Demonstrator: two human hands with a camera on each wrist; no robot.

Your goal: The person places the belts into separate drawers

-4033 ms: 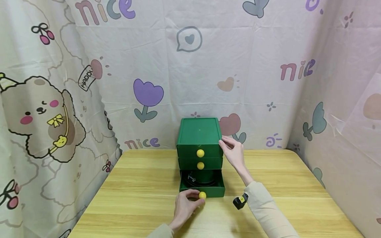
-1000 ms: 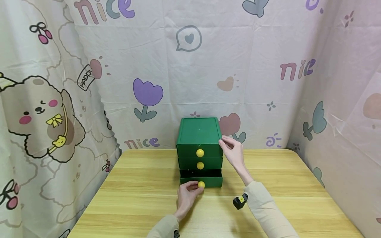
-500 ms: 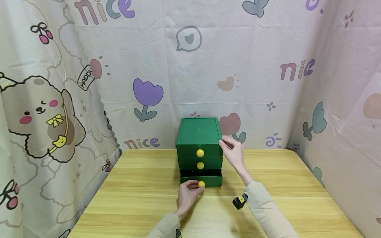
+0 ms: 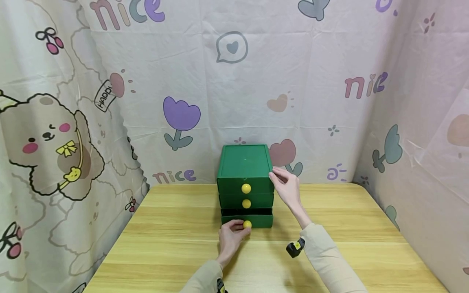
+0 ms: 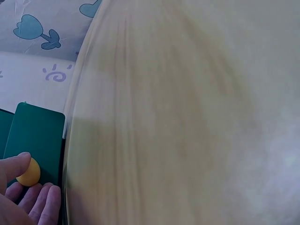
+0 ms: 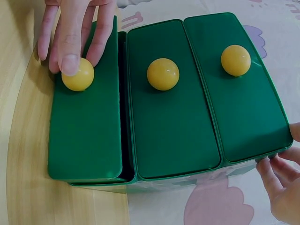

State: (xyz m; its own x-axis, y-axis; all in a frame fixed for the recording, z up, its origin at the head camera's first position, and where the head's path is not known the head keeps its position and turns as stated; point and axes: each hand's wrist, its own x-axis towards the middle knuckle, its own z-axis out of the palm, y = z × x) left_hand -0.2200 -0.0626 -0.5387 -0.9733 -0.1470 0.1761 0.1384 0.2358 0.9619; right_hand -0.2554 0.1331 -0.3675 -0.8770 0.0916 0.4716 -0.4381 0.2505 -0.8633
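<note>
A green cabinet (image 4: 244,160) with three drawers, each with a round yellow knob, stands on the table. Its bottom drawer (image 4: 261,221) sticks out partway, while the upper two are closed. My left hand (image 4: 231,238) pinches the bottom drawer's knob (image 6: 78,75) between thumb and fingers. The drawer's inside shows only as a dark slot in the head view. With fingertips at the cabinet's upper right front corner, my right hand (image 4: 287,187) steadies its side; in the right wrist view those fingers (image 6: 269,178) press the edge by the top drawer.
The wooden table (image 4: 165,236) carries the cabinet near its back edge. A printed cloth (image 4: 238,89) hangs close behind it, with more cloth at both sides. A small black camera (image 4: 295,248) sits on the right wrist.
My left hand has pushed the bottom drawer most of the way in; the black coiled item seen in it earlier is now hidden. My right hand has stayed at the corner.
</note>
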